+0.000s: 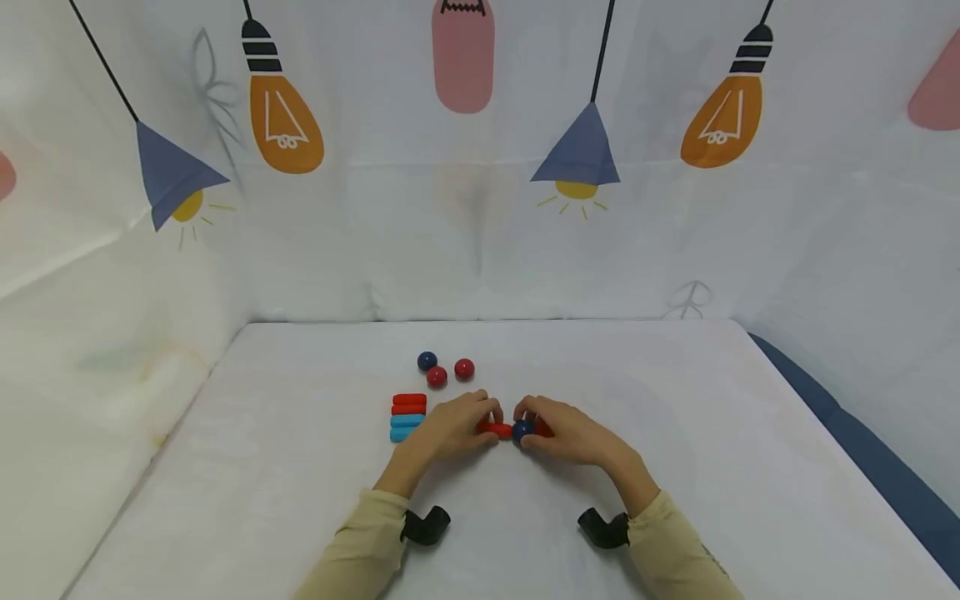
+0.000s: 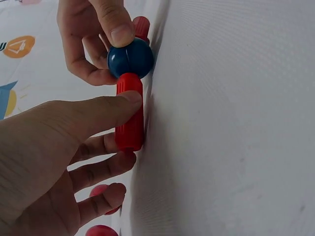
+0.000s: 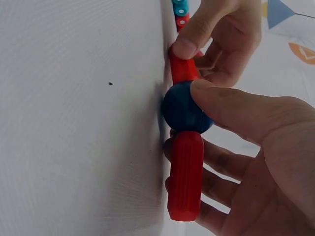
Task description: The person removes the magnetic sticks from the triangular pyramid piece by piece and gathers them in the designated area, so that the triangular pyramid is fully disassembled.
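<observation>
My left hand (image 1: 457, 423) pinches a red rod (image 2: 129, 115) between thumb and fingers, just over the white tabletop. The rod's end meets a dark blue ball (image 3: 186, 107), which my right hand (image 1: 572, 432) pinches with its thumb on top. From the ball's opposite side a second red rod (image 3: 185, 177) sticks out along the fingers of the right hand. Rod, ball and rod form one nearly straight line. In the head view the second rod is mostly hidden by the right hand.
Left of my left hand lie red rods (image 1: 408, 400) and light blue rods (image 1: 405, 427) in a stack of rows. Behind them sit a dark blue ball (image 1: 427, 361) and two red balls (image 1: 464, 369). A patterned white curtain (image 1: 480, 242) hangs along the table's far edge.
</observation>
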The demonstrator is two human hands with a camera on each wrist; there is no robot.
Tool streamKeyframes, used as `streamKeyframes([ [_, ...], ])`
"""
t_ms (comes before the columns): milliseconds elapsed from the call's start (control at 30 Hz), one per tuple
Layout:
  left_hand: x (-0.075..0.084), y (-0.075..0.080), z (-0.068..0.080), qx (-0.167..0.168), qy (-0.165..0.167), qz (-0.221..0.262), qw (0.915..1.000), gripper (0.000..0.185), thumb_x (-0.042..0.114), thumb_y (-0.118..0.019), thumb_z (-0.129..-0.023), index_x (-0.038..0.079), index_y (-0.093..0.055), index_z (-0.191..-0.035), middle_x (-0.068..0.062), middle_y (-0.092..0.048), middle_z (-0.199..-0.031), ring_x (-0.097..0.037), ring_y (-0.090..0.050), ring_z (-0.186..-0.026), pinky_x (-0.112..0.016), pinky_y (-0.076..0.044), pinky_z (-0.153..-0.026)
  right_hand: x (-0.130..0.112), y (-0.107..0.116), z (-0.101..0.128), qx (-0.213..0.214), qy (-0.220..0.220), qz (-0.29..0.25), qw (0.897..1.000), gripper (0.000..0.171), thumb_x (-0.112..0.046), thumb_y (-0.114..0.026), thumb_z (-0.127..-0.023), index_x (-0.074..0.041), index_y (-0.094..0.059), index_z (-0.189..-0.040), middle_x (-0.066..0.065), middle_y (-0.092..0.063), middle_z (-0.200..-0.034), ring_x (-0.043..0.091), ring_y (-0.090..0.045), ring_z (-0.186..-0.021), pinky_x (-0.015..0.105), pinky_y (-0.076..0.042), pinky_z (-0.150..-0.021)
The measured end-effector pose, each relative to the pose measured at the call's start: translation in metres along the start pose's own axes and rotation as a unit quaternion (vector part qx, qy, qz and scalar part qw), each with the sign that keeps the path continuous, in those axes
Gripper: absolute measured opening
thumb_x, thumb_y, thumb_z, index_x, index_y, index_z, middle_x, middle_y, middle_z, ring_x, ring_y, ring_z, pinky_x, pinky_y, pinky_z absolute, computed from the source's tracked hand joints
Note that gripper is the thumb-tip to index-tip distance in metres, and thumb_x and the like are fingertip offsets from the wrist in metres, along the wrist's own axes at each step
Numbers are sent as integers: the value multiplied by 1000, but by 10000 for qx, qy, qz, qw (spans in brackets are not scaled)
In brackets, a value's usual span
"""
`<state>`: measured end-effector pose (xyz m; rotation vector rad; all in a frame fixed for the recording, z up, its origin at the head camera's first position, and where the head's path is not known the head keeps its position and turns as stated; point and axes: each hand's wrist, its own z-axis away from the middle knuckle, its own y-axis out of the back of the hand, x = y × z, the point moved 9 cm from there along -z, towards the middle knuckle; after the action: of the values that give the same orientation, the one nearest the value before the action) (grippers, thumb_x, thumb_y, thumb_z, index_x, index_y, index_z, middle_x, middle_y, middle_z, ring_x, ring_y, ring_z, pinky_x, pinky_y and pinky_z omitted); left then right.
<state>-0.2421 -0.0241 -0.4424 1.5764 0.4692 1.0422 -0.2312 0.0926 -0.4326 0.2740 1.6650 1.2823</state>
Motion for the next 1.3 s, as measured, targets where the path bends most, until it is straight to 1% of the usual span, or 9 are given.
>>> streamKeyframes([
  [200, -1, 1, 0, 46, 31, -11, 10000, 24, 33, -70, -85, 24, -61, -105, 8, -52, -88, -7, -50, -80, -19, -44, -65, 1, 2, -2, 97, -94, -64, 9999, 30, -23, -66, -88, -17, -54, -115, -3, -60, -97, 10, -54, -86, 31, -48, -79],
  [433, -2, 0, 3, -60, 51, 209, 9998, 28, 31, -69, -86, 22, -59, -110, 8, -56, -89, -7, -52, -80, -19, -45, -68, -1, -4, -2, 68, -184, -190, 9996, 30, -25, -65, -89, -16, -54, -115, -4, -60, -97, 10, -54, -87, 30, -47, -79],
  [667, -2, 1, 4, -93, -176, 352, 9992, 23, 31, -69, -86, 23, -61, -105, 9, -56, -87, -6, -51, -79, -19, -44, -69, 0, -4, -2, 89, -338, -212, 9992, 31, -24, -65, -89, -16, -53, -117, -2, -59, -100, 13, -53, -90, 34, -47, -82],
  [800, 0, 5, 8, -254, -396, 496, 9977, 18, 28, -70, -85, 23, -63, -101, 10, -55, -85, -7, -50, -80, -19, -44, -71, -1, -4, -2, 70, -282, -204, 9994, 30, -23, -64, -90, -16, -53, -117, -1, -60, -104, 13, -54, -93, 36, -48, -86],
  [900, -3, 14, 18, -525, -446, 617, 9957, 13, 23, -70, -85, 23, -65, -97, 9, -55, -84, -9, -52, -81, -22, -45, -74, 0, -5, -2, 73, -291, -247, 9992, 30, -24, -64, -90, -15, -53, -116, 0, -60, -105, 13, -54, -94, 37, -48, -87],
  [1000, -15, 28, 31, -827, -77, 810, 9932, 9, 20, -70, -84, 21, -67, -92, 8, -57, -82, -11, -52, -80, -26, -45, -73, 1, -6, -3, 99, -385, -240, 9989, 31, -27, -63, -90, -15, -53, -117, 0, -59, -105, 13, -53, -93, 36, -48, -85],
  [1100, -38, 41, 46, -1011, 574, 936, 9888, 7, 19, -72, -82, 21, -67, -86, 6, -58, -81, -12, -51, -79, -28, -44, -70, 3, -6, -3, 137, -446, -212, 9987, 33, -30, -62, -91, -15, -52, -118, 0, -59, -105, 12, -52, -92, 35, -47, -83],
  [1167, -54, 47, 54, -1026, 953, 988, 9852, 8, 20, -74, -80, 21, -66, -82, 5, -58, -81, -12, -51, -78, -28, -42, -68, 4, -6, -3, 164, -472, -208, 9985, 33, -31, -62, -91, -15, -51, -119, 0, -58, -105, 13, -52, -91, 35, -47, -83],
  [1300, -75, 54, 67, -1021, 1389, 1135, 9785, 12, 21, -77, -77, 20, -65, -77, 1, -57, -85, -15, -50, -83, -29, -40, -68, 4, -6, -4, 160, -540, -242, 9981, 33, -31, -62, -91, -15, -51, -118, 0, -58, -104, 13, -52, -91, 35, -48, -82],
])
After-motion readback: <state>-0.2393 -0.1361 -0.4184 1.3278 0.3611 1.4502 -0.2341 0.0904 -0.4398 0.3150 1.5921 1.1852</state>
